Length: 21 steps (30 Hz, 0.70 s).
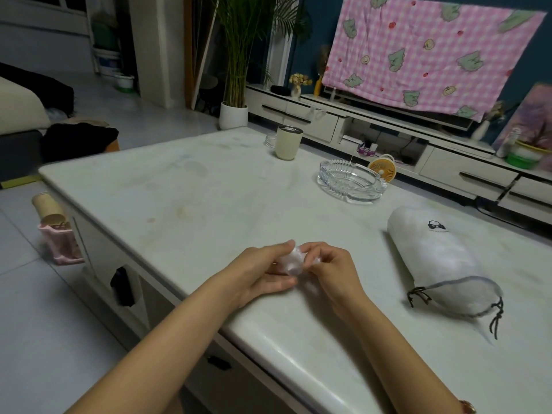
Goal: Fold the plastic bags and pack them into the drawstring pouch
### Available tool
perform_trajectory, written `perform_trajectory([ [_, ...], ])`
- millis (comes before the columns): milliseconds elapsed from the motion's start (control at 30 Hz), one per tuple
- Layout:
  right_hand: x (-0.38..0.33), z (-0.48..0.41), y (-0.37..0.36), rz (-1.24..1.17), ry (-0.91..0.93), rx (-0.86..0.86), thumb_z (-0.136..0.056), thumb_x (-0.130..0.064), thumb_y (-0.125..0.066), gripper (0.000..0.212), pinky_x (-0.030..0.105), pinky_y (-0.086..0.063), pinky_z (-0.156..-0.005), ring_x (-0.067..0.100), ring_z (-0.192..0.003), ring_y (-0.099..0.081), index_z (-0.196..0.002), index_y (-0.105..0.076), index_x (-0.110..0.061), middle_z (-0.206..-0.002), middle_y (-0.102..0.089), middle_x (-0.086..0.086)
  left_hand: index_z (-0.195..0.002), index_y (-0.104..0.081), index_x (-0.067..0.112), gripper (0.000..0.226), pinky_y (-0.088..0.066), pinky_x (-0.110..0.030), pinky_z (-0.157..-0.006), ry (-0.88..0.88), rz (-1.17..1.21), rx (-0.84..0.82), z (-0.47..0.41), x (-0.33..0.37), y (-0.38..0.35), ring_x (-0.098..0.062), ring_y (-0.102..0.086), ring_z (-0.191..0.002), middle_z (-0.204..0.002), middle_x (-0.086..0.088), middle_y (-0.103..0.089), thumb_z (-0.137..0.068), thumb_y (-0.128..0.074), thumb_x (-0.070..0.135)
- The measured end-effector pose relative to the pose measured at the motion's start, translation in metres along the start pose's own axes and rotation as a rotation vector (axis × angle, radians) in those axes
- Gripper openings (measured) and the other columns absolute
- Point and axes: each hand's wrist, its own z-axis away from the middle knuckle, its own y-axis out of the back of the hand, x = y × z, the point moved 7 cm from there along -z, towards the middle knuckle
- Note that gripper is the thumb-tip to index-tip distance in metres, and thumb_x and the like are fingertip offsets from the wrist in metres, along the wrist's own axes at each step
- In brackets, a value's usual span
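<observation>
A small folded clear plastic bag [292,262] sits between both hands, just above the white table top [185,189]. My left hand [263,271] holds it from the left with thumb and fingers curled round it. My right hand [331,268] pinches its right side with the fingertips. The white drawstring pouch [439,258] lies on its side to the right, bulging, its mouth with dark cords [495,316] facing the near edge.
A glass ashtray [351,181] stands beyond the pouch, with a cream cup [288,142] and a small glass jar [271,139] at the far edge. A small orange fan [382,170] sits behind the ashtray. The table's left edge runs close to my left forearm.
</observation>
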Motion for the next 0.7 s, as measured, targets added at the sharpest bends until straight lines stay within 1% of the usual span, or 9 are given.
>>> perform_trajectory([
  [100,-0.003,0.002,-0.003,0.126,0.091,-0.039,-0.072,0.022,-0.050,0.054,0.015,-0.046,-0.063,0.011,-0.078,-0.060,-0.045,-0.061,-0.024,-0.084,-0.063,-0.005,-0.101,-0.064,-0.004,0.018,-0.057,-0.018,-0.059,-0.063,-0.069,0.072,-0.002,0.004,0.006,-0.017,-0.063,-0.072,-0.094,-0.015,-0.065,-0.091,-0.060,0.011],
  [167,-0.007,0.003,-0.008,0.119,0.077,-0.146,-0.076,0.015,-0.056,0.039,0.015,-0.044,-0.065,0.007,-0.072,-0.060,-0.056,-0.065,-0.017,-0.081,-0.066,-0.005,-0.100,-0.064,-0.006,0.015,-0.054,-0.015,-0.057,-0.126,-0.132,0.137,-0.002,0.010,0.012,-0.014,-0.061,-0.068,-0.090,-0.014,-0.065,-0.090,-0.059,0.005],
  [267,-0.010,0.004,-0.010,-0.073,-0.078,-0.274,-0.070,-0.005,-0.056,0.012,0.018,-0.046,-0.064,0.009,-0.075,-0.062,-0.071,-0.068,-0.008,-0.088,-0.070,0.001,-0.079,-0.066,0.005,0.010,-0.050,-0.022,-0.061,-0.286,-0.354,0.252,0.002,0.023,0.020,-0.012,-0.055,-0.057,-0.073,-0.008,-0.062,-0.086,-0.061,0.001],
  [300,-0.010,0.004,-0.007,-0.136,-0.114,-0.255,-0.069,-0.010,-0.054,0.017,0.020,-0.048,-0.064,0.012,-0.079,-0.063,-0.077,-0.069,-0.007,-0.092,-0.070,0.003,-0.075,-0.065,0.010,0.014,-0.048,-0.026,-0.064,-0.336,-0.437,0.289,0.004,0.027,0.021,-0.013,-0.055,-0.056,-0.070,-0.007,-0.062,-0.086,-0.060,0.002],
  [367,-0.006,0.002,-0.002,-0.162,-0.148,-0.198,-0.082,-0.011,-0.060,0.016,0.024,-0.051,-0.062,0.014,-0.082,-0.063,-0.096,-0.066,-0.009,-0.097,-0.067,0.007,-0.079,-0.063,0.015,0.013,-0.048,-0.027,-0.067,-0.413,-0.530,0.295,0.006,0.031,0.017,-0.013,-0.057,-0.058,-0.072,-0.006,-0.063,-0.087,-0.059,0.005],
  [433,-0.001,0.003,-0.003,-0.037,-0.146,-0.208,-0.088,-0.011,-0.063,0.017,0.027,-0.051,-0.066,0.016,-0.082,-0.061,-0.105,-0.062,-0.012,-0.097,-0.064,0.009,-0.083,-0.061,0.016,0.011,-0.050,-0.026,-0.069,-0.460,-0.573,0.255,0.009,0.033,0.009,-0.012,-0.061,-0.063,-0.078,-0.005,-0.065,-0.088,-0.059,0.008],
  [533,-0.003,0.006,-0.006,0.105,-0.084,-0.278,-0.083,-0.008,-0.069,0.008,0.027,-0.047,-0.070,0.017,-0.077,-0.059,-0.089,-0.065,-0.013,-0.085,-0.064,0.008,-0.078,-0.061,0.021,0.016,-0.049,-0.017,-0.068,-0.510,-0.629,0.217,0.012,0.035,0.001,-0.009,-0.061,-0.069,-0.078,0.001,-0.065,-0.088,-0.060,0.008],
  [633,-0.012,0.008,0.002,0.066,-0.073,-0.261,-0.081,-0.008,-0.070,0.007,0.016,-0.044,-0.054,0.007,-0.058,-0.057,-0.082,-0.064,-0.010,-0.066,-0.062,-0.001,-0.080,-0.060,0.020,0.016,-0.043,-0.005,-0.058,-0.532,-0.601,0.202,0.018,0.038,-0.003,-0.001,-0.056,-0.069,-0.076,0.009,-0.061,-0.092,-0.056,0.009],
  [700,-0.014,0.011,0.005,0.035,-0.100,-0.280,-0.082,-0.008,-0.070,0.007,0.018,-0.045,-0.053,0.010,-0.057,-0.058,-0.082,-0.063,-0.009,-0.067,-0.062,0.003,-0.086,-0.061,0.018,0.014,-0.043,-0.006,-0.056,-0.539,-0.566,0.200,0.021,0.041,-0.005,-0.001,-0.056,-0.069,-0.077,0.008,-0.061,-0.094,-0.053,0.009],
])
